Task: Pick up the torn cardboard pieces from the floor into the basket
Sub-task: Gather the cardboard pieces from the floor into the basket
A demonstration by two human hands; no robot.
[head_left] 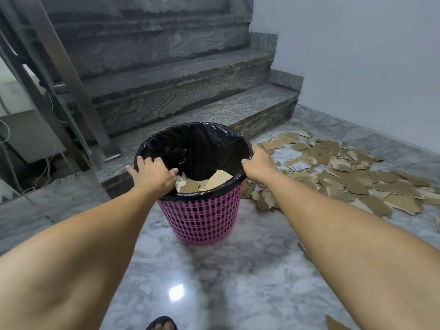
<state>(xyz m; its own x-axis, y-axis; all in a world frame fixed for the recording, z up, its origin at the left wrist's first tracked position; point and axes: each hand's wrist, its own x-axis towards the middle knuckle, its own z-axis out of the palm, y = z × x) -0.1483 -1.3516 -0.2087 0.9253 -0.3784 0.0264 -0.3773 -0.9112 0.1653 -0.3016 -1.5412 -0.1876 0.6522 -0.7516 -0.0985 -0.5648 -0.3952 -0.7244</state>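
A pink lattice basket (202, 222) lined with a black plastic bag (197, 144) stands on the marble floor before the stairs. Several torn cardboard pieces (209, 181) lie inside it. My left hand (153, 173) grips the basket's left rim, fingers curled over the bag. On the right rim my right hand (258, 166) holds the edge the same way. A wide scatter of torn brown cardboard pieces (345, 172) covers the floor to the right of the basket, up to the wall.
Grey stone stairs (185, 96) rise just behind the basket, with a metal railing post (78, 91) at the left. A white wall (369, 55) bounds the right side. One cardboard scrap (335, 323) lies near the bottom right. My sandalled foot (163, 325) shows at the bottom edge.
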